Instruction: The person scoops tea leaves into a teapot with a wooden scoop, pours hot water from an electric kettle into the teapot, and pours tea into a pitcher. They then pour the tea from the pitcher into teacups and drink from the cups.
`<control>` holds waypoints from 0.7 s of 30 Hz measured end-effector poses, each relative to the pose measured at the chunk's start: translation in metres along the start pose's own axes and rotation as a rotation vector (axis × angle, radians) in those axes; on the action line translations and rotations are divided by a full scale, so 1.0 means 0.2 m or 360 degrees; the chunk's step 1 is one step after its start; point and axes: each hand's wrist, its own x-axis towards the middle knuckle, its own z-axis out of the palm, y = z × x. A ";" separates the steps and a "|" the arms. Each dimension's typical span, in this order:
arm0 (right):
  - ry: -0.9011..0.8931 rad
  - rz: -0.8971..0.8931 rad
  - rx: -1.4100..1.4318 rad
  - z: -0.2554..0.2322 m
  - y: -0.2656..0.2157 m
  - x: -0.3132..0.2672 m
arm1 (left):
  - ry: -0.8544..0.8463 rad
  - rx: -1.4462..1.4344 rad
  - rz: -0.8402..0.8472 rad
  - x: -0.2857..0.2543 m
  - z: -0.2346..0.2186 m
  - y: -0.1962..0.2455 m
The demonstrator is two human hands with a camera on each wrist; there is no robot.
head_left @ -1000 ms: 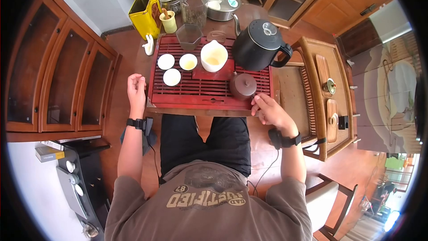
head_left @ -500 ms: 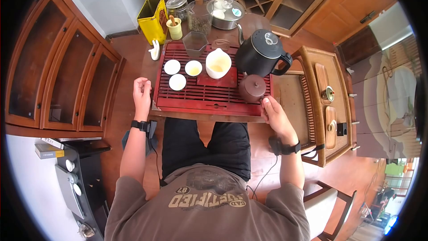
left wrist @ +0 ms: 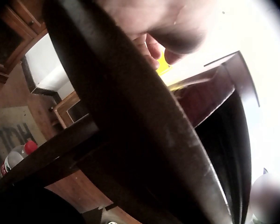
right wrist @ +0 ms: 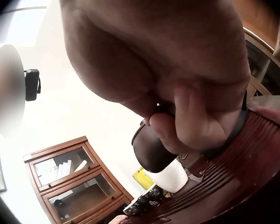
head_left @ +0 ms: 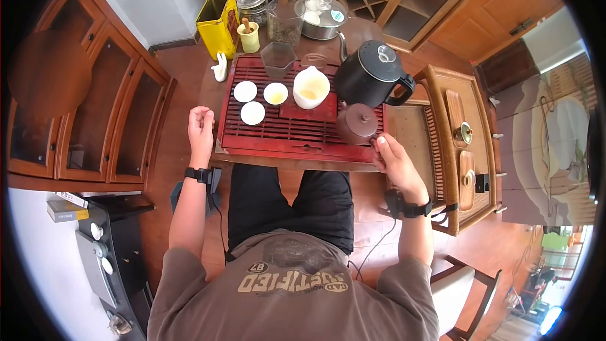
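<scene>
The brown teapot point(head_left: 358, 124) is at the right front of the red slatted tea tray point(head_left: 271, 146), its lid on. My right hand point(head_left: 398, 164) grips its handle with thumb and curled fingers. In the right wrist view the teapot point(right wrist: 151, 148) shows just beyond the fingertips, its handle hidden by the hand. My left hand point(head_left: 201, 131) hangs loosely curled beside the tray's left edge and holds nothing. Three white cups stand on the tray's left; one cup point(head_left: 275, 93) has pale tea in it. A white pitcher point(head_left: 311, 88) with some tea stands nearby.
A black kettle point(head_left: 372, 72) stands just behind the teapot. At the back are a glass hexagonal vessel point(head_left: 278, 60), a yellow tin point(head_left: 217, 24), a utensil cup point(head_left: 249, 38), jars and a steel pot point(head_left: 322, 19). A white figurine point(head_left: 219, 68) stands left of the tray.
My right hand's fingers have closed round the teapot's handle, having been more spread beside it. The head view has shifted slightly. My left hand stays beside the tray.
</scene>
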 end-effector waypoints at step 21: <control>-0.0022 -0.0136 0.0018 0.03 0.00 0.02 | 0.0013 0.0042 -0.0003 0.00 0.00 -0.01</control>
